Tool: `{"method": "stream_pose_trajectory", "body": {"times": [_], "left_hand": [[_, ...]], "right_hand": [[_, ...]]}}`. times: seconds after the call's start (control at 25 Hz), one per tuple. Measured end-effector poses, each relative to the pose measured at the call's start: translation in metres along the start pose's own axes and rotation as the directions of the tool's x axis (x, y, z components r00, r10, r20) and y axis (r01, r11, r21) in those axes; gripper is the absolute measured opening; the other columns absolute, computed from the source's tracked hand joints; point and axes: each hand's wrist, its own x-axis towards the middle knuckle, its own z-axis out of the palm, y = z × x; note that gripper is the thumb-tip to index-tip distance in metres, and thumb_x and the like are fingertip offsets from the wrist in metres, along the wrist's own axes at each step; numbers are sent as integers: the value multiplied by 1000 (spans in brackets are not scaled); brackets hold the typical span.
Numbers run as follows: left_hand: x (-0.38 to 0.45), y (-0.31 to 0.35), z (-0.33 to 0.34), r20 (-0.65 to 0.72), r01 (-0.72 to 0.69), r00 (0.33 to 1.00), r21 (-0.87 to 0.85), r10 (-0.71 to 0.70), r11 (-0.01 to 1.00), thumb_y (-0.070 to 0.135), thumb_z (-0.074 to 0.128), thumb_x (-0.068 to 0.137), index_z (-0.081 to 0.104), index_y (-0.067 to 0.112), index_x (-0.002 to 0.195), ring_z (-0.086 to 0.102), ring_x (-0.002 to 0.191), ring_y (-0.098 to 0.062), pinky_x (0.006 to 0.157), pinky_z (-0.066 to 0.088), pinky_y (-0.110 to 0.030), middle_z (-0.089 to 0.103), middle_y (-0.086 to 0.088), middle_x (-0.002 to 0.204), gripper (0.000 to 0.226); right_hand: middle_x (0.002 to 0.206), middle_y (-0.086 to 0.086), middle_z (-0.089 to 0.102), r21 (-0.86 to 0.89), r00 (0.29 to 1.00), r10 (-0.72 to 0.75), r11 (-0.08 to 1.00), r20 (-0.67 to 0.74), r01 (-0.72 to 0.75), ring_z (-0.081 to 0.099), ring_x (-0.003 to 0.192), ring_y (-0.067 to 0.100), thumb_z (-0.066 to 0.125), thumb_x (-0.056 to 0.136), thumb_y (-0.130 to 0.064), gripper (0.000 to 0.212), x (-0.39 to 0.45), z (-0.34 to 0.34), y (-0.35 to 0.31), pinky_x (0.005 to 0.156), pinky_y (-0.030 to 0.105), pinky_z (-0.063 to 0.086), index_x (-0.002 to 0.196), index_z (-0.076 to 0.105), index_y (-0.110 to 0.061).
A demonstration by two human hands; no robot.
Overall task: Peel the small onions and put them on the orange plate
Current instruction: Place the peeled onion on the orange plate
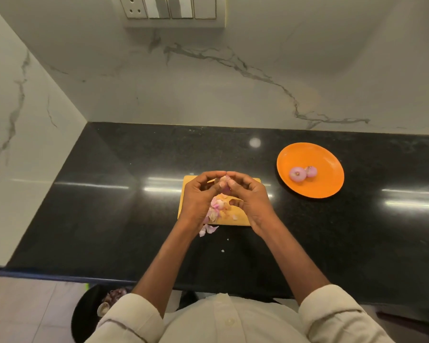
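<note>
Above a yellow cutting board [240, 217], my left hand [200, 198] and my right hand [252, 198] meet, both with curled fingers pinching one small onion [224, 180]; most of it is hidden by the fingertips. Pink and pale onion skins [214, 209] lie heaped on the board under my hands, some spilling onto the counter at its front edge. The orange plate [330, 179] sits to the right, well apart from my hands, with two peeled small onions [297, 174] lying side by side on it.
The black stone counter [109, 206] runs to marble walls at the back and left. Small skin scraps [222, 250] lie near the front edge. Below the counter on the floor stands a dark bin [89, 313] holding scraps.
</note>
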Motion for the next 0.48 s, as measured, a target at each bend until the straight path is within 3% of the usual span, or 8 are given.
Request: {"method": "stream_pose_trajectory", "body": {"times": [0.08,0.28,0.48], "left_hand": [[-6,3,-2,-26,17,1000,-43,-18,999,6,76,97,76,5,117,79,104,-23,87,65,-36,81,-4,108,20],[-9,2,-5,-56,97,993,-178,-109,979,2,70,100,74,5,104,78,102,-30,96,64,-48,78,-12,105,6],[-7,7,-5,-62,167,981,-224,-185,960,7,58,108,67,7,106,79,101,-32,86,67,-43,77,-22,112,9]], "right_hand": [[118,6,78,24,1000,-14,1000,-7,15,77,107,23,73,98,-22,24,-4,3,-1,90,46,59,122,76,-17],[119,-3,77,-49,999,-44,998,-19,43,75,110,21,77,96,-25,27,-8,10,0,88,46,60,123,77,-23],[122,-6,73,-172,993,-101,979,61,110,72,91,1,77,94,-9,43,-13,6,-4,70,16,56,134,70,-22]]}}
